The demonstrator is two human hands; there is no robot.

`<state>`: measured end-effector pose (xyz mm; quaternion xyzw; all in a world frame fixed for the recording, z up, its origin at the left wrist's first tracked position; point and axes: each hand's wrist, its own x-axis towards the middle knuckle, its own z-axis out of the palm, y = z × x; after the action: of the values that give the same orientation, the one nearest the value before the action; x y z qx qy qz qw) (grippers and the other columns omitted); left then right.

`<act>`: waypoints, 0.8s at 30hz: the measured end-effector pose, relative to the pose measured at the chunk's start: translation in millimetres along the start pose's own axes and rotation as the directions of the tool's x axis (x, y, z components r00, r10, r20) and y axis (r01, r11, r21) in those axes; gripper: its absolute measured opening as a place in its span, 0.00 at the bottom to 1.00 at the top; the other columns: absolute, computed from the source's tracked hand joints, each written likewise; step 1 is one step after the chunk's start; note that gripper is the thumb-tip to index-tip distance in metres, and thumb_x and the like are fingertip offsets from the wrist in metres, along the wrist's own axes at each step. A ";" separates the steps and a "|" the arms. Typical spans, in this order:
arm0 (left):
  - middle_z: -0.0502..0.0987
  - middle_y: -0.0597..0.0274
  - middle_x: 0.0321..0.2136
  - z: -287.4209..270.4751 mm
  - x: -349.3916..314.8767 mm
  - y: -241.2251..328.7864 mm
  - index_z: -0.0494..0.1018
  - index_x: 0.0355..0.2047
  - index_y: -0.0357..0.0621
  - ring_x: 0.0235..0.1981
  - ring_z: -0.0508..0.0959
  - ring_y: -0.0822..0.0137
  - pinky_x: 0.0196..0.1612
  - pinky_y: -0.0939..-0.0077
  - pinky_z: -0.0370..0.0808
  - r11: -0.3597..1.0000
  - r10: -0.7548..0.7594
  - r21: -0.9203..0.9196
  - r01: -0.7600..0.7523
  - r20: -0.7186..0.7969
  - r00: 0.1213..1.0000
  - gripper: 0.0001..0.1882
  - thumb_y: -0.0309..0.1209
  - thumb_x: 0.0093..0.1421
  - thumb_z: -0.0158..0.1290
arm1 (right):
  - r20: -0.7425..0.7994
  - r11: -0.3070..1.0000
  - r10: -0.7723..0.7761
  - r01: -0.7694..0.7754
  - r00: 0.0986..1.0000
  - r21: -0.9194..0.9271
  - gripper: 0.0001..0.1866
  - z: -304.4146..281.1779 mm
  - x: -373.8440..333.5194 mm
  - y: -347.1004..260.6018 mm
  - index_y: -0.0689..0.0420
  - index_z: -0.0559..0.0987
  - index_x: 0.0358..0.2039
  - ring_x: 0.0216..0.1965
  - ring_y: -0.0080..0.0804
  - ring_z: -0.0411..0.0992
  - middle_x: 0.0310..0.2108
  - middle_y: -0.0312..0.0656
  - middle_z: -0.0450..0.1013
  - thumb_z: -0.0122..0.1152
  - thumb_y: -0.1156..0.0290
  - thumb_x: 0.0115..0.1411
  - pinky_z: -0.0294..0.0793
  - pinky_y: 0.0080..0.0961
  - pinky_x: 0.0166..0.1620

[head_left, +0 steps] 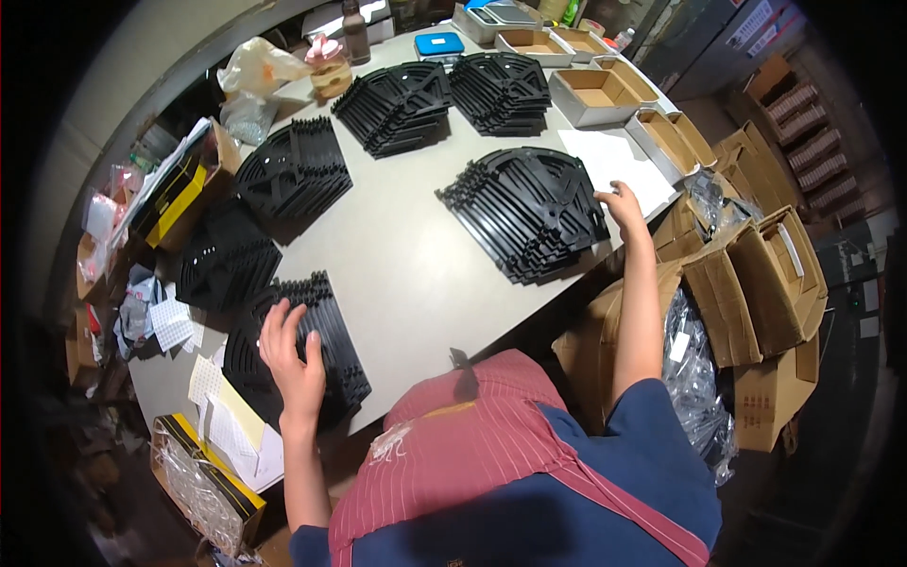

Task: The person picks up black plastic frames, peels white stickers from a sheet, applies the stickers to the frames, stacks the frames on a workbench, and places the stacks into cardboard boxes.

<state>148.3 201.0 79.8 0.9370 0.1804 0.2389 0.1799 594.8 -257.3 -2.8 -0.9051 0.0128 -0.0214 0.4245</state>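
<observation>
Several stacks of black, fan-shaped plastic parts with slotted ribs stand on the pale table [378,246]. Over the near-left stack [335,321] is my left hand [295,364], its fingers apart and nothing held in them. Whether those fingertips touch the parts I cannot tell. My right hand [624,208] is at the right edge of the right-hand stack [534,208], thumb and fingers apart, beside white paper [628,170]. Two more stacks line the left side, a middle-left stack [293,170] and a darker stack [227,255]. At the back are two others, a left one [395,104] and a right one [499,90].
Shallow open boxes [595,94] line the far right edge. A blue-topped scale [439,44], brown bottle [354,33] and pink-lidded jar [328,71] stand at the back. Perforated sheets [175,321] lie left. Cardboard cartons [756,283] crowd the floor on the right.
</observation>
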 end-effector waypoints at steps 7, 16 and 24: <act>0.79 0.56 0.52 33.0 20.7 35.4 0.80 0.45 0.43 0.63 0.69 0.51 0.67 0.55 0.61 0.996 -0.066 -0.056 0.068 0.034 0.997 0.12 0.29 0.63 0.53 | 0.636 0.985 -0.042 -0.075 0.771 0.156 0.55 41.7 -20.0 -54.2 0.60 0.44 0.75 0.71 0.43 0.52 0.72 0.56 0.52 0.65 0.75 0.51 0.51 0.29 0.70; 0.71 0.46 0.60 118.3 89.6 112.6 0.72 0.57 0.39 0.63 0.68 0.45 0.66 0.55 0.62 0.990 0.101 -0.105 -0.095 0.054 0.993 0.21 0.30 0.64 0.53 | 0.685 0.854 -0.450 0.052 0.573 0.518 0.54 168.4 -106.4 -89.7 0.62 0.29 0.71 0.60 0.53 0.69 0.61 0.69 0.63 0.60 0.70 0.60 0.70 0.39 0.60; 0.55 0.46 0.71 178.7 81.5 128.8 0.55 0.70 0.38 0.73 0.51 0.46 0.70 0.43 0.48 0.962 0.058 0.225 -0.153 0.381 0.923 0.36 0.43 0.68 0.50 | 0.562 0.943 -0.190 -0.009 0.805 0.331 0.30 104.1 -6.0 -51.8 0.54 0.69 0.63 0.50 0.38 0.74 0.49 0.48 0.76 0.67 0.63 0.62 0.73 0.36 0.55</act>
<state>339.2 78.6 18.8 0.9887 0.1209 0.0424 0.0777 594.3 -144.0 -29.6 -0.7862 -0.1661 0.2366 0.5461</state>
